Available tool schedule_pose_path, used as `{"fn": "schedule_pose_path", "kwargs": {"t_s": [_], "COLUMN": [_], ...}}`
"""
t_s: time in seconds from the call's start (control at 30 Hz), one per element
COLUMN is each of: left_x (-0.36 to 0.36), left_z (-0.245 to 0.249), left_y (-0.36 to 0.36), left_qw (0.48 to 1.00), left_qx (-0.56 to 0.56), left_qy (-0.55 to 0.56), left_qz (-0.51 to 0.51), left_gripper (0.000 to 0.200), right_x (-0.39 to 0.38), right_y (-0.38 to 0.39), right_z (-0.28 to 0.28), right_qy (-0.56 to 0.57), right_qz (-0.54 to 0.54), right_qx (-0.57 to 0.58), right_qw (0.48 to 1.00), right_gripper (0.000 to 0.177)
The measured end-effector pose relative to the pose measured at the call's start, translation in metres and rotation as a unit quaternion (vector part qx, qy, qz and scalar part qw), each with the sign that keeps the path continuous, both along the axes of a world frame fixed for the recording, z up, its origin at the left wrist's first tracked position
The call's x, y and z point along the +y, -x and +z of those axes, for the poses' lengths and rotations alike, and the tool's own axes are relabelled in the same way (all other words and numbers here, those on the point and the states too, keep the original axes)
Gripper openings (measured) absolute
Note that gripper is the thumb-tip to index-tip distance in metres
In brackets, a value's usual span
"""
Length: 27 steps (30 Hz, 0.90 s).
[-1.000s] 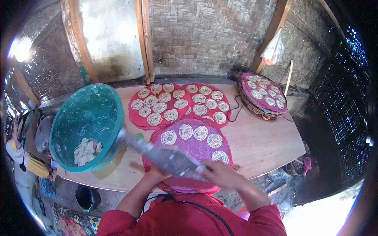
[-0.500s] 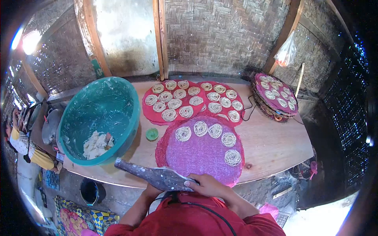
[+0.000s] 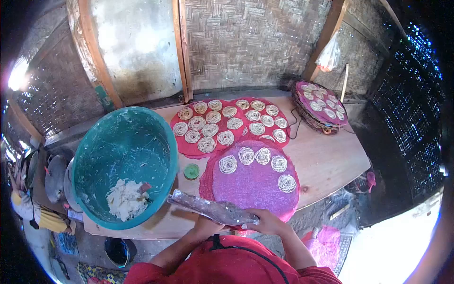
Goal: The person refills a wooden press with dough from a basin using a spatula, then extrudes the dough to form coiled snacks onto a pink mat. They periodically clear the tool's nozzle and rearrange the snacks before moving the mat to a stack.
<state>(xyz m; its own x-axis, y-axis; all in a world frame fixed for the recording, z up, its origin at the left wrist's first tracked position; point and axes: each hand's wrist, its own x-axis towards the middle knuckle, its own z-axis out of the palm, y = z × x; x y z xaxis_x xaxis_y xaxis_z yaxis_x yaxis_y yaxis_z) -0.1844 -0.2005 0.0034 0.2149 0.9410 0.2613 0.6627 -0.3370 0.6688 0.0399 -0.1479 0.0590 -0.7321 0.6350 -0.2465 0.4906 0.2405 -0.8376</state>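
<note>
Wooden tabletop [image 3: 326, 161]; left hand [image 3: 207, 225], right hand [image 3: 267, 221] both clamped round dough-smeared tapered clear plastic bag [image 3: 213, 210]

We see little of the left hand [image 3: 207, 227]: the clear, smeared tube [image 3: 208, 209] lies across it, so its grip is unclear to us. The right hand [image 3: 270, 221] wraps the tube's near end and covers it. Both hands hide the near rim of the purple mat [image 3: 250, 187], which overlaps the red mats [image 3: 187, 149] behind. In the teal bowl [image 3: 109, 146], a small red thing [image 3: 144, 187] is too small to name. At upper right, the stacked trays [image 3: 307, 118] show only edges below the top one.
</note>
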Motion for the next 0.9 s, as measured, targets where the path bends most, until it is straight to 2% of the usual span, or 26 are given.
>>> {"fn": "schedule_pose_path", "kwargs": {"t_s": [0.1, 0.17, 0.3, 0.37, 0.4, 0.43, 0.5, 0.63, 0.7, 0.73, 0.8, 0.87, 0.9], "left_x": [0.0, 0.002, -0.001, -0.005, -0.017, -0.021, -0.032, -0.042, -0.044, -0.044, -0.041, -0.035, -0.032], "left_z": [0.023, 0.035, 0.046, 0.048, 0.069, 0.078, 0.097, 0.123, 0.139, 0.15, 0.174, 0.199, 0.212], "left_y": [0.001, 0.0, -0.003, -0.003, 0.003, 0.006, 0.01, 0.02, 0.027, 0.032, 0.046, 0.065, 0.08], "left_qw": [0.997, 0.996, 0.988, 0.956, 0.901, 0.877, 0.838, 0.811, 0.808, 0.808, 0.813, 0.815, 0.805], "left_qx": [-0.055, -0.02, -0.034, -0.229, -0.361, -0.399, -0.443, -0.462, -0.464, -0.462, -0.448, -0.429, -0.411], "left_qy": [0.055, 0.013, -0.051, 0.011, 0.117, 0.149, 0.211, 0.262, 0.277, 0.283, 0.295, 0.326, 0.37], "left_qz": [-0.028, -0.086, -0.142, -0.185, -0.212, -0.221, -0.239, -0.244, -0.236, -0.232, -0.225, -0.214, -0.215], "left_gripper": [0.021, 0.024, 0.024, 0.022, 0.018, 0.018, 0.019, 0.019, 0.019, 0.019, 0.019, 0.02, 0.02], "right_x": [-0.021, -0.035, -0.058, -0.067, -0.071, -0.073, -0.071, -0.053, -0.036, -0.025, 0.002, 0.023, 0.021], "right_y": [0.0, 0.001, -0.004, -0.006, -0.007, -0.004, 0.003, 0.01, 0.024, 0.033, 0.058, 0.084, 0.099], "right_z": [-0.009, -0.01, 0.011, 0.033, 0.041, 0.053, 0.084, 0.121, 0.139, 0.144, 0.146, 0.14, 0.153], "right_qy": [-0.062, -0.131, -0.172, -0.159, -0.193, -0.195, -0.364, -0.365, -0.37, -0.372, -0.367, -0.3, -0.315], "right_qz": [-0.063, -0.108, -0.16, -0.166, -0.164, -0.166, -0.106, -0.02, 0.024, 0.027, 0.099, 0.151, 0.126], "right_qx": [0.007, -0.005, -0.019, -0.016, 0.0, 0.0, 0.066, 0.012, -0.061, -0.059, 0.013, 0.084, 0.119], "right_qw": [0.996, 0.985, 0.972, 0.973, 0.967, 0.967, 0.923, 0.931, 0.927, 0.926, 0.925, 0.938, 0.933], "right_gripper": [0.057, 0.054, 0.051, 0.051, 0.05, 0.05, 0.045, 0.04, 0.046, 0.046, 0.04, 0.039, 0.04]}}
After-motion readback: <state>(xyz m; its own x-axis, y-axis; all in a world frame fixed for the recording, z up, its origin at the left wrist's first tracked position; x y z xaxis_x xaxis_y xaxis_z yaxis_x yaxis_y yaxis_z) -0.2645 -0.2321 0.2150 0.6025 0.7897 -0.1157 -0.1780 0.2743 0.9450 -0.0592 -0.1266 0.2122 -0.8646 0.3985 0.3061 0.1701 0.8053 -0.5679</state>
